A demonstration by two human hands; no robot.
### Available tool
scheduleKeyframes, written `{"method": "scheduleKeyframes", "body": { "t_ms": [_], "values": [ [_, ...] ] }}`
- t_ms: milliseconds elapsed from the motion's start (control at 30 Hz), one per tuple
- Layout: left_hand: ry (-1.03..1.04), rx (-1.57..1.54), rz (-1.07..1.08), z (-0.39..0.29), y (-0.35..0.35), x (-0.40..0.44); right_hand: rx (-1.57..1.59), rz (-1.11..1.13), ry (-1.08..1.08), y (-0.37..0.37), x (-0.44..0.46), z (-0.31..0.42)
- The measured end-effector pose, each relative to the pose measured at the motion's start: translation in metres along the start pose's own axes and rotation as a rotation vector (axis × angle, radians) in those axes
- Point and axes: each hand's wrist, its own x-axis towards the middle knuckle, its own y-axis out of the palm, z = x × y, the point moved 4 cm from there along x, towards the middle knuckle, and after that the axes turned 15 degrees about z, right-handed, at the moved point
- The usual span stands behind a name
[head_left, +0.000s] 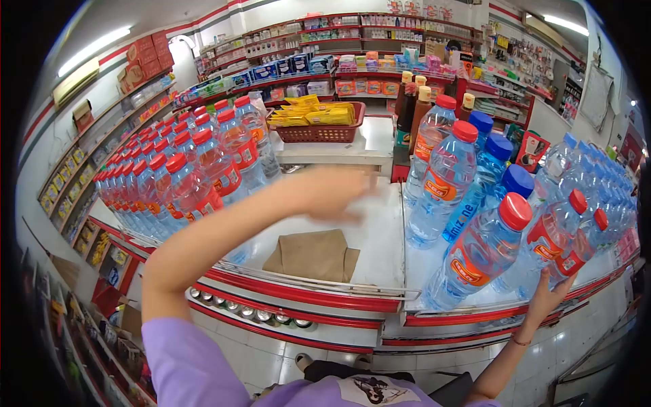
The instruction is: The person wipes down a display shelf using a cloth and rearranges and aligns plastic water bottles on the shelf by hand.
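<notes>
My left hand is blurred by motion over the white shelf top, above a folded brown cloth; whether it holds anything cannot be made out. My right hand is at the right, its fingers round the lower part of a red-capped water bottle near the shelf's front edge. Beside it stand another red-capped bottle and a large red-capped bottle. Blue-capped bottles are behind them.
Rows of red-capped bottles fill the left side. A red basket with yellow packets is at the back, near dark sauce bottles. A red-edged shelf front runs before me, with cans below.
</notes>
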Motion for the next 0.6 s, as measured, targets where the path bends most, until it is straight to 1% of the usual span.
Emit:
{"method": "scheduleKeyframes", "body": {
  "t_ms": [33, 100, 200, 300, 400, 500, 600],
  "values": [
    [0.280, -0.128, 0.109, 0.012, 0.041, 0.001, 0.010, 0.000, 0.000, 0.000, -0.001, -0.001],
    [0.304, -0.384, 0.292, 0.006, 0.082, -0.016, 0.024, 0.000, -0.004, 0.000, -0.001, -0.002],
    [0.229, -0.111, 0.043, 0.011, 0.100, -0.035, 0.046, -0.012, 0.016, -0.001, -0.005, -0.008],
    [0.173, -0.270, 0.092, 0.003, 0.097, -0.038, 0.023, -0.030, 0.031, -0.002, -0.005, -0.009],
    [0.026, -0.442, -0.017, 0.021, 0.082, -0.035, -0.002, -0.038, 0.040, -0.003, -0.007, -0.012],
    [-0.136, -0.340, -0.517, 0.057, 0.065, -0.034, 0.012, -0.057, 0.069, -0.003, -0.009, -0.017],
    [-0.436, -0.204, -0.573, 0.058, 0.082, -0.013, 0.037, -0.058, 0.074, -0.004, -0.010, -0.019]
  ]
}}
